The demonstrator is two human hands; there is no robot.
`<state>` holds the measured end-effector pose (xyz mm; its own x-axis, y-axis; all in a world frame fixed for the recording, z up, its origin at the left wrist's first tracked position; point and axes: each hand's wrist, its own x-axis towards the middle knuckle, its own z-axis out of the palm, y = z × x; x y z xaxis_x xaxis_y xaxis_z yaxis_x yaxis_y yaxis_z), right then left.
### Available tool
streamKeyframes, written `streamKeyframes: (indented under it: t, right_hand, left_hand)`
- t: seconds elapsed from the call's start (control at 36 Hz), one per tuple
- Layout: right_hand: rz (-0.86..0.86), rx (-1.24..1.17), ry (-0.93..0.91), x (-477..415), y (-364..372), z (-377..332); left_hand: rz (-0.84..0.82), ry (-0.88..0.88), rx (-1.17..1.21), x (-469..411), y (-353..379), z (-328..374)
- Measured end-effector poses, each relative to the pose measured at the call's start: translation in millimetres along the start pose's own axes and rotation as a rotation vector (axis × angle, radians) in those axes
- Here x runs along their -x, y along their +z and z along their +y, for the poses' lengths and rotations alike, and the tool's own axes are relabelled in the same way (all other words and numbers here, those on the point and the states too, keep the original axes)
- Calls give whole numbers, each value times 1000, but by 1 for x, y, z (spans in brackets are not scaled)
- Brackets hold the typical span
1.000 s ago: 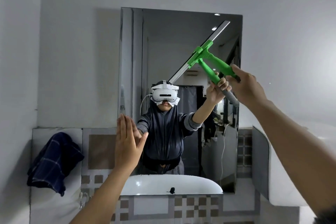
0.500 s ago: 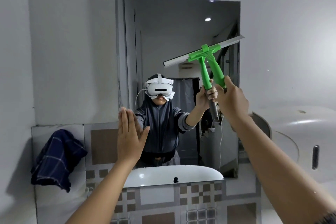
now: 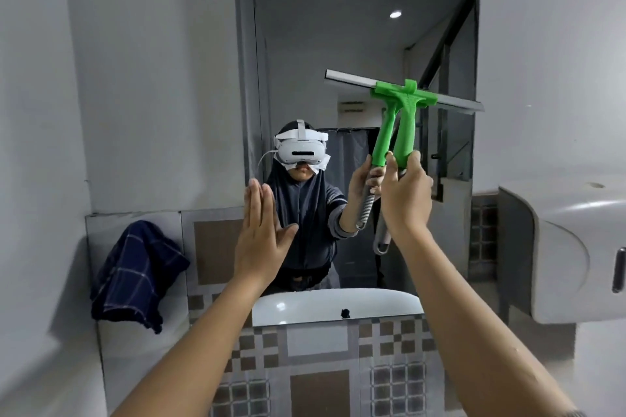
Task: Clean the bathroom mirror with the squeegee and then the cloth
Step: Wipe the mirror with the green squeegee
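Note:
The bathroom mirror [image 3: 305, 44] hangs on the grey wall straight ahead. My right hand [image 3: 404, 195] is shut on the handle of a green squeegee [image 3: 408, 118], whose grey blade lies nearly level against the right half of the glass at mid height. My left hand [image 3: 261, 240] is flat and open, fingers together and pointing up, at the mirror's lower left edge; I cannot tell if it touches the glass. A dark blue checked cloth [image 3: 135, 274] hangs on the tiled wall, left of the mirror and below it.
A white basin rim [image 3: 338, 306] shows in the mirror's bottom edge, with patterned tiles [image 3: 321, 349] beneath. A white wall dispenser [image 3: 572, 254] juts out at the right. The mirror reflects a person wearing a white headset.
The squeegee has come down the right side of the mirror and its blade has turned from steeply tilted to nearly level. My left hand has stayed at the lower left.

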<state>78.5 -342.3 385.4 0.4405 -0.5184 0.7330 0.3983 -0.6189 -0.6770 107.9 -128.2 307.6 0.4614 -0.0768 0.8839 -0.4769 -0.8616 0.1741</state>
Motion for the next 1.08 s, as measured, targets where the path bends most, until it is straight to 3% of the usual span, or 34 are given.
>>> streamKeyframes:
  t: [0.19,0.58,0.83,1.08]
  right_hand:
    - [-3,-106,80,31,23,-25]
    - [-111,-156,64,73,49,-59]
    - [-319,56,-153,89,44,-57]
    - [-308,254,-362,73,22,-28]
  left_hand:
    - [-21,58,17,4,-6,-8]
    - [-19,54,52,4,-5,-8]
    - [13,60,60,7,-3,-7]
    - [72,-13,54,13,9,-1]
